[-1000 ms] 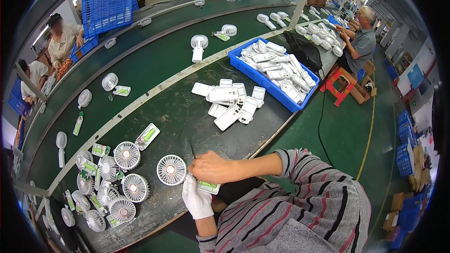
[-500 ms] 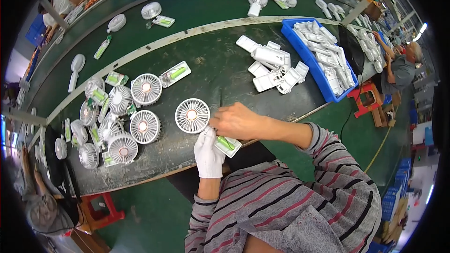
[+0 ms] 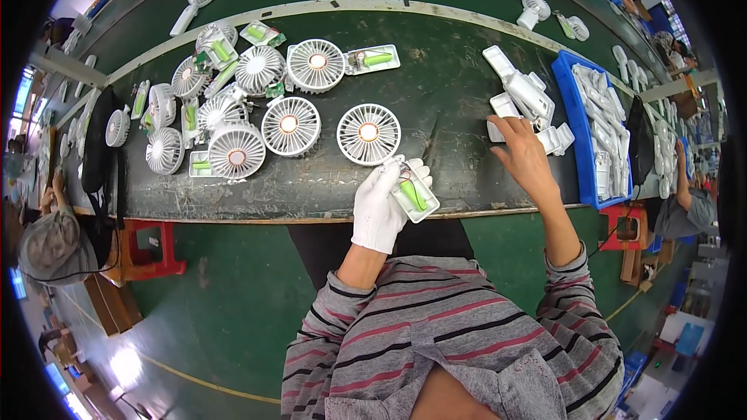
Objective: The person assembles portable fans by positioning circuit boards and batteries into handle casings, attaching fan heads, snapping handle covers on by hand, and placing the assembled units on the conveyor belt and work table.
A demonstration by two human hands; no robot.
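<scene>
My left hand [image 3: 384, 202], in a white glove, holds a white fan handle half with a green battery [image 3: 413, 194] just over the table's near edge. A white round fan head [image 3: 369, 134] lies right above that hand. My bare right hand [image 3: 524, 157] reaches out to the right, fingers spread, its fingertips touching a small pile of white handle shells [image 3: 526, 101] on the dark green table [image 3: 443, 85].
Several white fan heads [image 3: 236, 113] and handle halves with green batteries lie bunched at the left. A blue bin [image 3: 593, 118] of white shells stands at the right. A red stool [image 3: 148, 253] and a seated person [image 3: 58, 245] are at the lower left.
My right hand has left the part in my left hand and reached right to the pile of white shells. The view has tilted further down over the table.
</scene>
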